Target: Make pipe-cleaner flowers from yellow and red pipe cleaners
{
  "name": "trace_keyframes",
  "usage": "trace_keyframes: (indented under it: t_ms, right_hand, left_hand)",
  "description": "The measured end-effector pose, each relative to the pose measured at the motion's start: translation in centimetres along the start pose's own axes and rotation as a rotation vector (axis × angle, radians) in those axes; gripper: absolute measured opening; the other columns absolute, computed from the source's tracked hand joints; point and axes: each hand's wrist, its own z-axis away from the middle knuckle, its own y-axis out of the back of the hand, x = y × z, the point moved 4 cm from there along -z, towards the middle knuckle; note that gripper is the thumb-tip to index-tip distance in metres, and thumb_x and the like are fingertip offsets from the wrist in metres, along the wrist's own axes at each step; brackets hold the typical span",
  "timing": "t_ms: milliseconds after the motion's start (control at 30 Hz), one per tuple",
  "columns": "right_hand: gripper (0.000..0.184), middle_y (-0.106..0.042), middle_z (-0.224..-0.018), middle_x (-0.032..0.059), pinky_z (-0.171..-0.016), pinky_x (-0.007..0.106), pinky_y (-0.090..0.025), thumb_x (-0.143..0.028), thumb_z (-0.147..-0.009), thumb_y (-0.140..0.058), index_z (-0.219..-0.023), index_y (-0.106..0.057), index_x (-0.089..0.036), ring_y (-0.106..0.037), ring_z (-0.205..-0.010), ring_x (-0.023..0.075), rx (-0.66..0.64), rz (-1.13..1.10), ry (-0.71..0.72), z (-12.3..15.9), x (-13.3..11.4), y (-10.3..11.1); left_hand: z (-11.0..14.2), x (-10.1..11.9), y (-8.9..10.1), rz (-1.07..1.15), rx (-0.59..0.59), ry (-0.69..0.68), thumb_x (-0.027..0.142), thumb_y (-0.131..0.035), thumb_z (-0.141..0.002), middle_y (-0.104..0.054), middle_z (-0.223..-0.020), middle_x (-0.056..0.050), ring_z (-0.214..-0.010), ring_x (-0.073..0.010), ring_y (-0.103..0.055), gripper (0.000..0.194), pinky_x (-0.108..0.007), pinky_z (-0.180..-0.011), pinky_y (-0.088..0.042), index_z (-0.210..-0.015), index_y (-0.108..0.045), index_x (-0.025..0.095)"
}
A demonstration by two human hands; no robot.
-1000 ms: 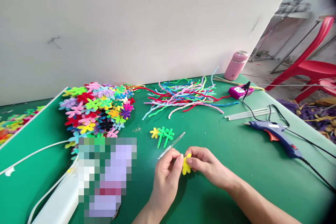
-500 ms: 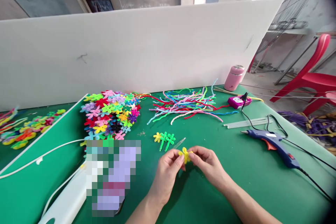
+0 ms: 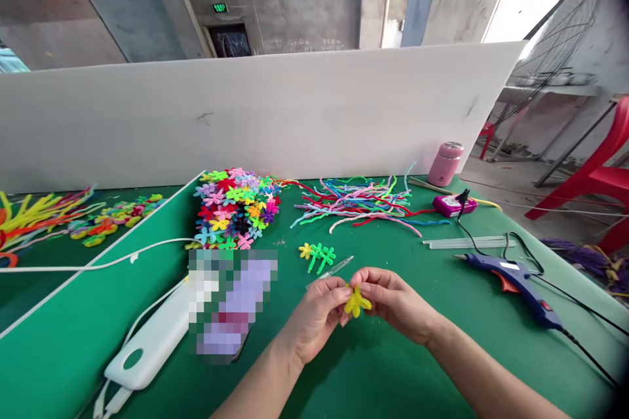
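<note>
Both my hands meet just above the green table [image 3: 373,373], pinching a small yellow pipe-cleaner flower [image 3: 356,302] between them. My left hand [image 3: 317,315] holds its left side with closed fingers. My right hand [image 3: 393,301] grips the right side, fingers curled. Just beyond the hands lie a clear pen [image 3: 330,271] and three small finished flowers [image 3: 316,254], one yellow and two green.
A heap of coloured flowers [image 3: 236,207] and loose pipe cleaners [image 3: 361,201] lie further back. A blue glue gun [image 3: 515,278] with glue sticks [image 3: 466,243] is at right, a white power bank [image 3: 150,344] at left. A white board [image 3: 255,114] walls the table's far edge.
The camera has tilted up, showing more of the room behind the board. My hands stay together on the yellow flower, turning it slightly.
</note>
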Motion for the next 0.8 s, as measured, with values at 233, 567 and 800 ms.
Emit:
trace_keyframes:
  t_ms: [233,567,800]
  right_hand:
    - [0.027,-0.053,-0.067,-0.0008,-0.056,0.022,-0.037,-0.041,-0.074,-0.065,-0.08,-0.059,-0.016,-0.048,-0.059,0.0099,0.035,0.129,0.133,-0.7,0.2,1.4]
    - [0.031,-0.049,-0.067,-0.0001,-0.055,0.023,-0.033,-0.043,-0.08,-0.055,-0.074,-0.055,-0.013,-0.041,-0.06,0.0104,0.156,0.409,0.3,-1.9,-0.1,2.5]
    - [0.031,-0.042,-0.064,-0.0019,-0.055,0.023,-0.03,-0.041,-0.085,-0.047,-0.07,-0.049,-0.014,-0.035,-0.061,0.0111,0.121,0.555,0.314,-1.3,0.6,2.9]
  left_hand:
    - [-0.7,-0.6,0.0,0.014,0.019,-0.069,0.041,-0.053,-0.078,-0.048,-0.059,0.001,-0.051,-0.0092,-0.044,0.029,-0.024,-0.05,-0.035,-0.069,-0.056,0.014]
    - [-2.2,0.7,0.6,-0.252,0.129,-0.267,0.027,-0.06,-0.076,-0.044,-0.054,0.005,-0.055,-0.0096,-0.04,0.026,-0.022,-0.056,-0.032,-0.057,-0.048,0.015]
    - [-2.2,-0.2,0.7,-0.487,0.071,-0.295,0.029,-0.052,-0.082,-0.044,-0.058,0.004,-0.059,-0.0109,-0.041,0.027,-0.023,-0.058,-0.033,-0.059,-0.048,0.016]
